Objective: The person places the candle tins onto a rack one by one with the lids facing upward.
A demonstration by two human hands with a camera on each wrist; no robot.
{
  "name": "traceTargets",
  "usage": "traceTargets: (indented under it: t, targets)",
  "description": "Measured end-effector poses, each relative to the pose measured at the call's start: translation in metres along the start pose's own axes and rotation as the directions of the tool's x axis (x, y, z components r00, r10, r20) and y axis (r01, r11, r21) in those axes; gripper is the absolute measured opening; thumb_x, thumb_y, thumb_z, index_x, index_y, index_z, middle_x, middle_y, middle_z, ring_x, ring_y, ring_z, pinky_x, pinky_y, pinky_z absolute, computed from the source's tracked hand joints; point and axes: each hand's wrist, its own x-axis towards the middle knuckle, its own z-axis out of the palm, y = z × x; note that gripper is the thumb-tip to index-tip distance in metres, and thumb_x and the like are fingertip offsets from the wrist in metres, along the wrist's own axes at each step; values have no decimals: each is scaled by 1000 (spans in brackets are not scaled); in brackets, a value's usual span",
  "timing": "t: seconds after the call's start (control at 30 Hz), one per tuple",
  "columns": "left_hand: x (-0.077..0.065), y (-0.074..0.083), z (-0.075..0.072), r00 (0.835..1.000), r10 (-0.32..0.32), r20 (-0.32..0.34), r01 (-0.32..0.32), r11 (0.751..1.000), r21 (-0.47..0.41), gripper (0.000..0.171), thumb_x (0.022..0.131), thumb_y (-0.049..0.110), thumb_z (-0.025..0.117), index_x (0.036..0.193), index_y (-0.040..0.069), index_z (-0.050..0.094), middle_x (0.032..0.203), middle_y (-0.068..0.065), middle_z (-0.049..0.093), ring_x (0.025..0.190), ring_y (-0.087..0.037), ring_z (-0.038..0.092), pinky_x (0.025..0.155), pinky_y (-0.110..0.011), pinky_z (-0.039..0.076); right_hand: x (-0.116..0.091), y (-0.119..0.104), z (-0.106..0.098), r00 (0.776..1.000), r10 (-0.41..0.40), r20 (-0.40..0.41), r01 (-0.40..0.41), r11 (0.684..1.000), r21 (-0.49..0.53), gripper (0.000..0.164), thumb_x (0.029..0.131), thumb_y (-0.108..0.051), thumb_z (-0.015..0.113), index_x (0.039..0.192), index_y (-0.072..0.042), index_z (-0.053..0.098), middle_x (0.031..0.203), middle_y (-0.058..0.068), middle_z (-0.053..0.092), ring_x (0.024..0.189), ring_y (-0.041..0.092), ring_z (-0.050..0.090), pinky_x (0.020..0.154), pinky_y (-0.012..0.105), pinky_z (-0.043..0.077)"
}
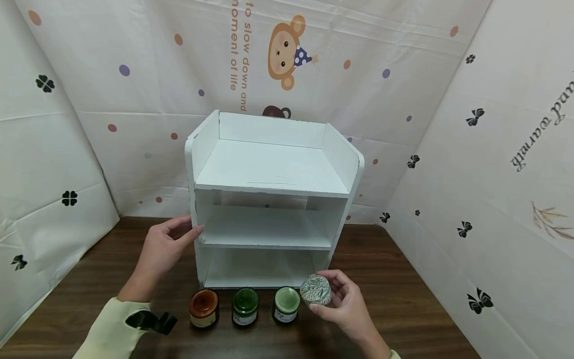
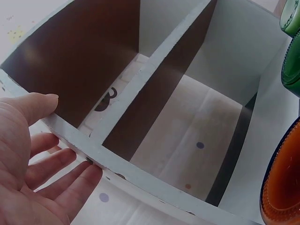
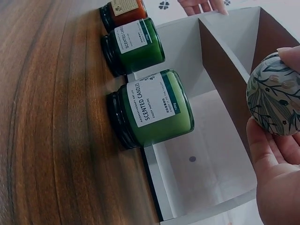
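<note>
A small white shelf unit with open compartments stands on the dark wooden table. My left hand holds its left side panel, the thumb on the front edge and the fingers on the outer face. My right hand grips a round leaf-patterned tin by its sides, off the shelf's lower right front corner. In front of the shelf stand three glass candle jars in a row: an orange jar, a dark green jar and a light green jar. Labels on the green ones read "scented candles".
The wooden table extends to both sides of the shelf. Behind it hangs a white printed cloth with dots and a cartoon bear, and similar cloths stand at left and right. A black strap sits on the left sleeve.
</note>
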Motion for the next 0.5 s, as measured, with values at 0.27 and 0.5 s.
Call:
traceTargets:
  t: [0.27, 0.5]
  targets:
    - [0, 1, 0, 1000, -10, -5, 10, 1000, -2, 62, 94, 49, 71, 139, 6, 64, 133, -18, 69, 119, -31, 66, 77, -8, 51, 1, 2, 0, 997, -69, 41, 68, 997, 22, 57, 77, 13, 79, 126, 15, 51, 121, 10, 67, 106, 11, 67, 90, 22, 57]
    - [0, 0, 0, 1000, -2, -1, 2, 1000, 1, 62, 95, 50, 70, 139, 6, 63, 134, -18, 68, 120, -33, 65, 78, -8, 50, 1, 1, 1, 998, -47, 41, 46, 998, 31, 58, 77, 12, 80, 126, 14, 49, 122, 11, 66, 108, 13, 67, 92, 22, 57]
